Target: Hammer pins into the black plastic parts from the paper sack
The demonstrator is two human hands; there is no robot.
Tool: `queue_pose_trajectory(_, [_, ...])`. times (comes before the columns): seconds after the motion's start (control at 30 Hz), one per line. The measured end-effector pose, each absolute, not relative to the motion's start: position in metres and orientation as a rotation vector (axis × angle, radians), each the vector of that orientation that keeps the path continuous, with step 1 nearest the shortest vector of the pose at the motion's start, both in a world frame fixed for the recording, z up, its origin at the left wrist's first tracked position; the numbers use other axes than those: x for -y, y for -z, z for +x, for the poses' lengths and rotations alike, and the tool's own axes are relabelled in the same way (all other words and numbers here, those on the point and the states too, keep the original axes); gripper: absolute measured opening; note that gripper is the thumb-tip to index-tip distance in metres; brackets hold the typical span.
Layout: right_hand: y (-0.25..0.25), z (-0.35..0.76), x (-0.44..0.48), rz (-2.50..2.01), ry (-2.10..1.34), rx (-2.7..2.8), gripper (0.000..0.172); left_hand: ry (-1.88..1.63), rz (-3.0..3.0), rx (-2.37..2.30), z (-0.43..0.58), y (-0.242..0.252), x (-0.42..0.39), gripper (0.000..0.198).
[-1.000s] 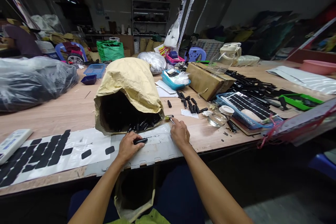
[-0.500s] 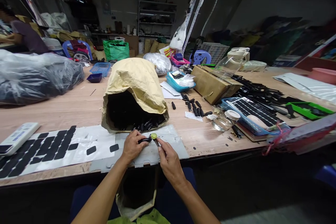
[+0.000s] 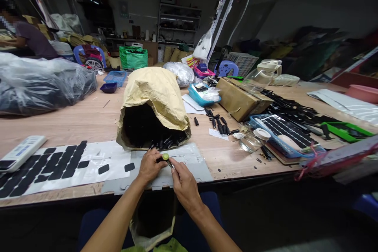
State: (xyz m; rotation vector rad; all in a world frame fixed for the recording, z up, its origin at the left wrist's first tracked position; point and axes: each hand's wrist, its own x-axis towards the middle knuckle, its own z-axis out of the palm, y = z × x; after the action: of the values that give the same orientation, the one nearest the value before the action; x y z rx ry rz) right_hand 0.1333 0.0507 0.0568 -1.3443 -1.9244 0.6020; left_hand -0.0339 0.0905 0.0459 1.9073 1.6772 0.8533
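Note:
My left hand (image 3: 150, 165) is closed round a small black handle-like part, mostly hidden by the fingers, just in front of the paper sack's mouth. In my right hand (image 3: 185, 181) is a thin-shafted tool that looks like a small hammer (image 3: 165, 156), its round yellow-green end at the left fingertips. Whether it touches the black part I cannot tell. Under both hands lies a grey board (image 3: 195, 165). The tan paper sack (image 3: 153, 86) lies on its side, open towards me, with several black parts (image 3: 168, 141) in its mouth.
Left of my hands, a white sheet (image 3: 100, 153) bears rows of black rounded pads, beside a white device (image 3: 25, 153). Loose black parts (image 3: 220, 124), a cardboard box (image 3: 236, 98), a glass jar (image 3: 249, 141) and a blue basket (image 3: 277, 143) stand right. A person (image 3: 32, 39) sits far left.
The tool's yellow-green end has moved left, up against my left fingers, and my right hand has shifted left with it. My left hand now covers more of the black part.

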Motion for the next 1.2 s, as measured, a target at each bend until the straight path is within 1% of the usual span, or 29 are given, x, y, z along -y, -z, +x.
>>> queue_pose_trajectory(0.07, [-0.055, 0.134, -0.051, -1.356, -0.647, 1.919, 0.042, -0.862, 1.897, -1.676, -0.034, -0.045, -0.090, 0.008])
queue_pose_trajectory(0.13, [-0.054, 0.140, -0.056, -1.350, -0.666, 1.876, 0.041, -0.872, 1.878, -1.677, -0.033, -0.045, -0.090, 0.012])
queue_pose_trajectory(0.23, [-0.056, 0.159, -0.072, -1.408, -0.579, 1.785, 0.041, -0.876, 1.867, -1.683, -0.033, -0.043, -0.091, 0.020])
queue_pose_trajectory(0.37, [-0.055, 0.189, -0.106, -1.823, -0.275, 1.679, 0.041, -0.843, 1.875, -1.704, -0.034, -0.043, -0.092, 0.024])
queue_pose_trajectory(0.43, [-0.052, 0.200, -0.122, -2.024, -0.173, 1.693, 0.041, -0.835, 1.876, -1.712, -0.034, -0.043, -0.092, 0.024])
queue_pose_trajectory(0.53, [-0.048, 0.205, -0.142, -2.184, -0.069, 1.751, 0.039, -0.834, 1.877, -1.718, -0.033, -0.043, -0.091, 0.022])
queue_pose_trajectory(0.8, [-0.037, 0.187, -0.152, -2.130, 0.236, 1.864, 0.042, -0.853, 1.904, -1.715, -0.033, -0.048, -0.091, 0.018])
queue_pose_trajectory(0.93, [-0.035, 0.188, -0.152, -2.119, 0.259, 1.879, 0.041, -0.978, 1.969, -1.537, -0.021, -0.052, -0.052, 0.022])
queue_pose_trajectory(1.0, [-0.035, 0.188, -0.152, -2.130, 0.261, 1.876, 0.041, -0.890, 2.024, -1.323, -0.012, -0.042, -0.019, 0.024])
queue_pose_trajectory(1.07, [-0.035, 0.187, -0.152, -2.143, 0.257, 1.871, 0.041, -0.662, 2.051, -1.163, -0.004, -0.022, 0.012, 0.026])
queue_pose_trajectory(1.13, [-0.035, 0.187, -0.153, -2.149, 0.252, 1.869, 0.041, -0.456, 1.933, -1.265, 0.002, 0.003, 0.030, 0.024])
queue_pose_trajectory(1.2, [-0.035, 0.186, -0.153, -2.151, 0.244, 1.869, 0.041, -0.311, 1.667, -1.547, 0.004, 0.027, 0.032, 0.025])
